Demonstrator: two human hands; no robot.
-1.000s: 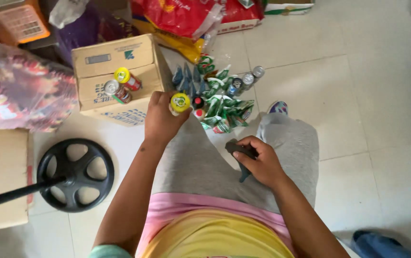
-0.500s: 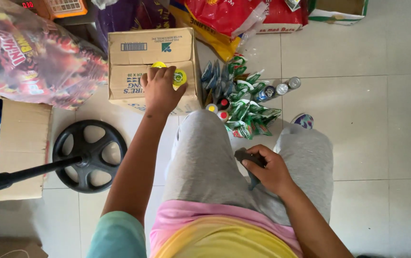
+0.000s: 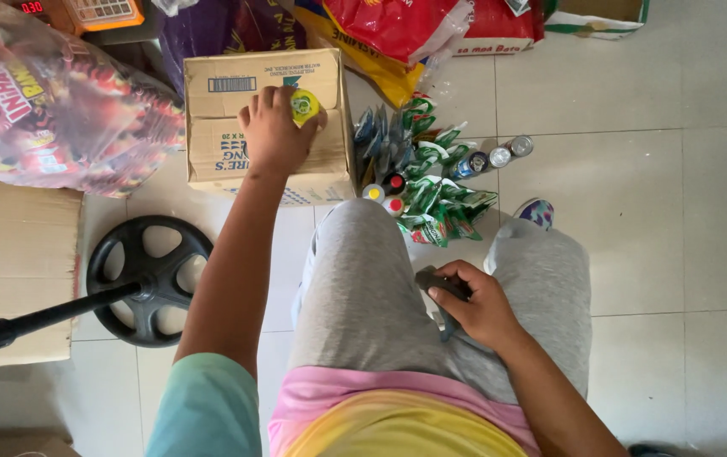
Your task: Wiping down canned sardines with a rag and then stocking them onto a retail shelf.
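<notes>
My left hand [image 3: 274, 131] reaches forward over a closed cardboard box [image 3: 219, 93] and grips a small can with a yellow-green lid [image 3: 304, 105] on the box top. My right hand [image 3: 473, 300] rests on my right thigh, fingers closed around a dark grey handheld tool [image 3: 433, 279]. I sit in grey trousers, with both knees pointing at the box.
Green sachets [image 3: 431, 182] and small cans [image 3: 499, 156] lie on the tile floor right of the box. A black fan base [image 3: 148, 279] stands at left beside flat cardboard [image 3: 29, 262]. Large snack bags [image 3: 42, 110] and red sacks [image 3: 397, 25] line the far side.
My left hand has carried the yellow-lidded can from above the sachets up and left onto the box top. The right hand has stayed on my thigh.
</notes>
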